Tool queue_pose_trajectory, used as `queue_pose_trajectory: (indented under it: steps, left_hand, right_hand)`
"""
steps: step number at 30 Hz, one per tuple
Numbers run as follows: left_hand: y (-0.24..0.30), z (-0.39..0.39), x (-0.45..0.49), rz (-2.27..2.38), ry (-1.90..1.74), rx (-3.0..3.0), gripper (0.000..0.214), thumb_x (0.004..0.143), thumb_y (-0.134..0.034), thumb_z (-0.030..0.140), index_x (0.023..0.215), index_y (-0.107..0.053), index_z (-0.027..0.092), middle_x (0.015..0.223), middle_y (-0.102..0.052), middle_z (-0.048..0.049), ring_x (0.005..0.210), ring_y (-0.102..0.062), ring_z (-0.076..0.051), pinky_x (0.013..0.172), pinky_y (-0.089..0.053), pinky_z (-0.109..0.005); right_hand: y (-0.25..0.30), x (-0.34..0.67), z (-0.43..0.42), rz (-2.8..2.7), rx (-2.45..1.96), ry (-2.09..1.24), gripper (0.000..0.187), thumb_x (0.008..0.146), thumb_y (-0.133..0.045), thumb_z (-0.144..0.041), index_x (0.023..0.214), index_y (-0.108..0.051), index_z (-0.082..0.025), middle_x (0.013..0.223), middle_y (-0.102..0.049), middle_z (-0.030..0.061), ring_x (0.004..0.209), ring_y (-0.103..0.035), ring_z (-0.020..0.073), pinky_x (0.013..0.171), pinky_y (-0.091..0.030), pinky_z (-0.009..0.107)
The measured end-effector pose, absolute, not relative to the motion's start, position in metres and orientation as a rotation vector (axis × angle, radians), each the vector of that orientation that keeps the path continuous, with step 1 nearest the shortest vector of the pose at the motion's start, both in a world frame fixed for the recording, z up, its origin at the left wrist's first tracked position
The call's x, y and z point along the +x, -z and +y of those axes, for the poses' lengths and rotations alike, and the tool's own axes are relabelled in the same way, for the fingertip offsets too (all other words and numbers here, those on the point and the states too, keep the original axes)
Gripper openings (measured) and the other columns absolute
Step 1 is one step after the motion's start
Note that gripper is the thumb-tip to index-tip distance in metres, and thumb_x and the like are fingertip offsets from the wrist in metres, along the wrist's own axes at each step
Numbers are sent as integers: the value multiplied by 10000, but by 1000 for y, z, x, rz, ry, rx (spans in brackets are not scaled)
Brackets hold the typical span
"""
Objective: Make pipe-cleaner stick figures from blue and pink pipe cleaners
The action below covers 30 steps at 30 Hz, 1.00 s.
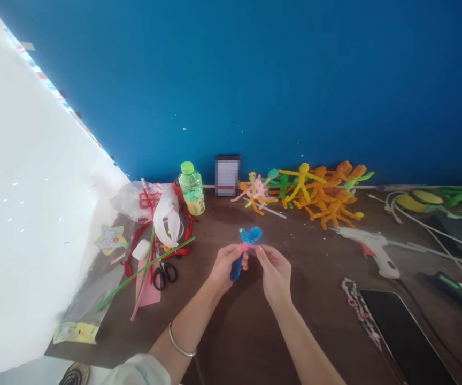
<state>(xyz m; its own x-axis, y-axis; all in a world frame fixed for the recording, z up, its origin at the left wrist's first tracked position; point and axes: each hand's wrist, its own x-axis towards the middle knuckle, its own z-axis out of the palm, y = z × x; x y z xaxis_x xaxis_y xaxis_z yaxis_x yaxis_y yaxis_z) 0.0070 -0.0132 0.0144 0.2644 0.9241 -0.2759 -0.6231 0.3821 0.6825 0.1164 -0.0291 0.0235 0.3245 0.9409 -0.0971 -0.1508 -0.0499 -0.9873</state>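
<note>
Over the middle of the table, my left hand point(226, 263) is closed around a blue fuzzy pipe-cleaner figure point(251, 235). Two rounded blue loops stick up above the fingers, and a blue strip hangs below them. A pink pipe cleaner point(247, 246) crosses the figure's middle. With thumb and fingertips, my right hand point(275, 270) pinches the pink piece's right end. The fingers hide part of the figure.
Finished pipe-cleaner figures point(327, 195) crowd the back right. A glue gun point(375, 248) and a phone point(405, 334) lie at right. At left are scissors point(164, 275), green pipe cleaners point(135, 275), a plastic bag point(169, 216) and a drink bottle point(192, 192). A screen point(228, 176) leans on the wall.
</note>
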Motion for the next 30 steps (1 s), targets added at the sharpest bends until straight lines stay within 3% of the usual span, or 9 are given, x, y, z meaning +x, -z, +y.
queue_pose_trajectory:
  steps: [14,18,23,27,30]
  left_hand:
    - [-15,-15,4,379,-782,158,157,698,-638,218,741,-553,92,545,-310,49,428,-257,-16,385,-244,-121]
    - [-17,-14,3,367,-697,176,148,709,-616,214,731,-515,107,520,-257,70,392,-217,-6,362,-185,-114]
    - [-15,-14,9,553,-788,434,288,726,-582,397,732,-507,120,474,-328,73,342,-253,-18,343,-173,-158]
    - [-13,-20,16,945,-1016,801,361,671,-626,469,771,-500,146,517,-463,52,383,-381,-48,382,-283,-181]
    - [-17,-23,17,1102,-1104,998,333,713,-577,477,787,-526,156,623,-551,17,463,-469,-69,458,-364,-200]
  right_hand:
    - [-20,106,-29,-461,-1073,-1480,209,619,-713,-379,663,-628,-193,621,-606,-8,509,-526,117,451,-432,245]
    - [-17,105,-29,-433,-1094,-1497,250,605,-719,-394,690,-626,-178,679,-625,20,563,-551,136,477,-438,254]
    - [-17,108,-30,-611,-1181,-1183,210,657,-692,-352,645,-579,-174,596,-556,-23,539,-502,102,507,-413,225]
    - [-18,109,-33,-705,-1267,-1062,197,672,-675,-353,714,-606,-173,628,-589,-4,571,-526,124,525,-424,240]
    - [-18,110,-33,-725,-1267,-1028,192,654,-693,-333,734,-622,-173,668,-617,8,611,-546,131,560,-436,246]
